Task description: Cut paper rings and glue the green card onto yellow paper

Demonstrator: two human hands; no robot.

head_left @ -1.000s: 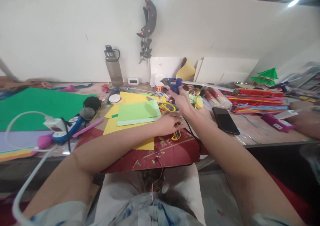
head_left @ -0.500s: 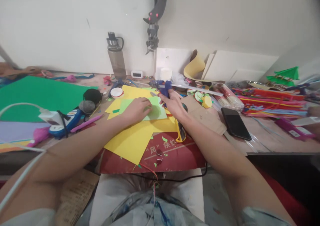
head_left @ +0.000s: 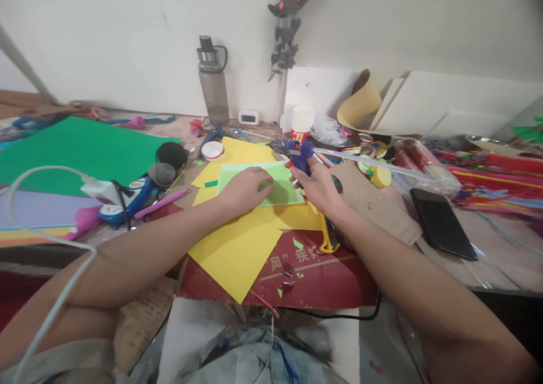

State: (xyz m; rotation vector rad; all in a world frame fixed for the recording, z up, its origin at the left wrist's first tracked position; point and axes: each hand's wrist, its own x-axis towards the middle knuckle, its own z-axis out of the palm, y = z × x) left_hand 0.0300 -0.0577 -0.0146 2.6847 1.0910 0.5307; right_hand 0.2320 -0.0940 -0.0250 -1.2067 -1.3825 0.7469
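My right hand is wrapped round a blue glue gun, whose long clear glue stick sticks out to the right. The nozzle points left, above the far edge of the papers. My left hand rests palm down, fingers slightly bent, on a light green sheet. Beneath that sheet lie yellow sheets, spread over a dark red board. A yellow-handled cutter lies just below my right wrist.
A grey bottle stands by the wall, with a paper cup farther right. A black phone and pipe cleaners lie at right. Green sheets, a black yarn ball and a white cable are at left.
The view has shifted, so most things appear moved. The glue gun is now raised and turned, with its nozzle to the left and its stick showing clearly. My left hand stays on the green sheet.
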